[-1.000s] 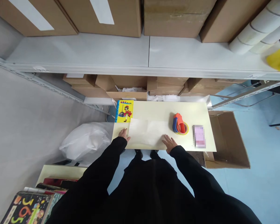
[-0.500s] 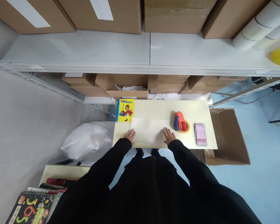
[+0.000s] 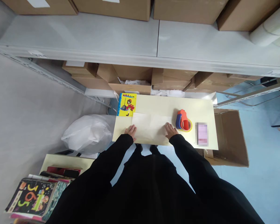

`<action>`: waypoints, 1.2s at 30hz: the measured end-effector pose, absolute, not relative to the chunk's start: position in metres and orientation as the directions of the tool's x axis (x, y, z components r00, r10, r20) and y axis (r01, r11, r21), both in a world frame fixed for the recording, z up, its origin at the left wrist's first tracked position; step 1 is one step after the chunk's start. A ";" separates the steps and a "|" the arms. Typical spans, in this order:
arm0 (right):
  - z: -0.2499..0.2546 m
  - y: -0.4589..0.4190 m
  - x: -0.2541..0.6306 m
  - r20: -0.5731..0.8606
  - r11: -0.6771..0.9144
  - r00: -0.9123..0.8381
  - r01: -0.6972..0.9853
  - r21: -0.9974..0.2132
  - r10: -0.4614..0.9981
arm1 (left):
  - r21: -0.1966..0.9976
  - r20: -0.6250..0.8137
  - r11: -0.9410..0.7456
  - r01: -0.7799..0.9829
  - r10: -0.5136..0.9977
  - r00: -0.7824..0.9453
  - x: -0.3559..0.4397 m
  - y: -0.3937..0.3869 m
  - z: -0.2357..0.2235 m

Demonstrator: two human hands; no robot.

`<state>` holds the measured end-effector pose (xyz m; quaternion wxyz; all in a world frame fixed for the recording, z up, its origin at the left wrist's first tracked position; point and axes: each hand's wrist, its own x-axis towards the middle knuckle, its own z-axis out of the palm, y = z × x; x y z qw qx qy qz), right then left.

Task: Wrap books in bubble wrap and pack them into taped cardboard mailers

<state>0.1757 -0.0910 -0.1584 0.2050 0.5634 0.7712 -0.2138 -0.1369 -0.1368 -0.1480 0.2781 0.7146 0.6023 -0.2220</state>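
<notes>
A pale, nearly white sheet lies flat on the cream tabletop; faint lines and a middle crease show on it. My left hand rests at its left edge, fingers stretched out. At the right edge lies my right hand, also flat with extended fingers. Beyond the left hand is a yellow picture book with a figure in red on its cover. An orange and blue tape dispenser with a yellow-rimmed tape roll stands just right of my right hand.
A blurred pink item lies at the table's right end, beside an open cardboard box on the floor. Left of the table sits a white plastic bag. Stacked books are at lower left. A metal shelf with cartons spans the far side.
The camera view has shifted and tilted slightly. Both hands stay flat at the sheet's sides, and the things on the table keep their places.
</notes>
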 end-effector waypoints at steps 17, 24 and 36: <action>-0.163 -0.084 0.185 -0.559 0.332 -0.324 0.939 -0.091 0.764 | 0.183 -0.708 -0.091 0.979 0.679 0.195 -0.134 -0.138 -0.145; -0.154 -0.086 0.178 -0.489 0.280 -0.290 0.955 -0.094 0.823 | 0.137 -0.587 -0.092 0.986 0.794 0.155 -0.134 -0.132 -0.141; -0.153 -0.084 0.167 -0.557 0.331 -0.350 0.933 -0.137 0.753 | 0.228 -0.579 -0.131 0.965 0.779 0.243 -0.132 -0.098 -0.152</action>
